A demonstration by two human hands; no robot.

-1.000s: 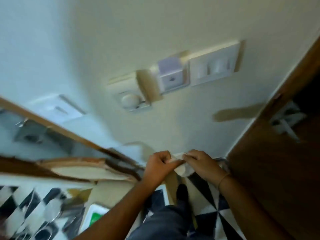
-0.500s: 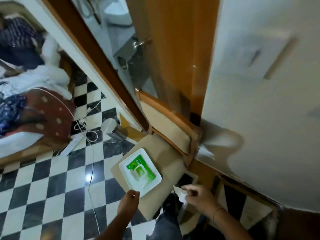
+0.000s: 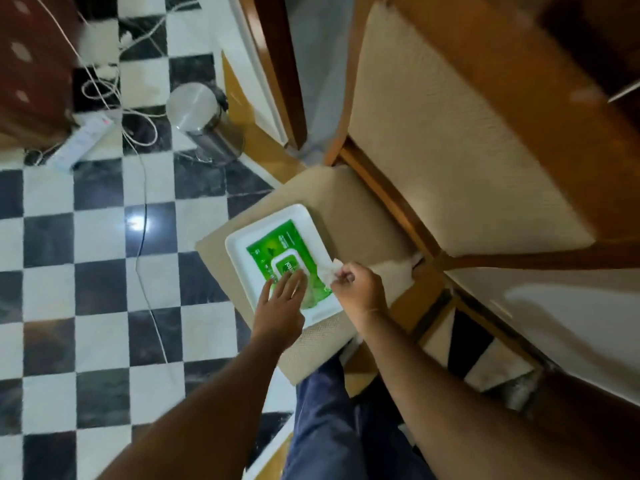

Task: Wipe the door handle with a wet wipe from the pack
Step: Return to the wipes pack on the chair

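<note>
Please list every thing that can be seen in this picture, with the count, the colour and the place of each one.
wipe pack: one, green with a white lid, lying in the tray
tray: one, white, on the chair seat
wet wipe: one, white, pinched in the right hand above the tray's right edge
chair: one, wooden frame with beige cushions, centre and right
bin: one, shiny metal, on the floor left of the chair
power strip: one, white, on the floor at left
cables: several, white, across the floor
floor: black and white squares
left hand: resting flat on the wipe pack
right hand: pinching the wet wipe
</note>
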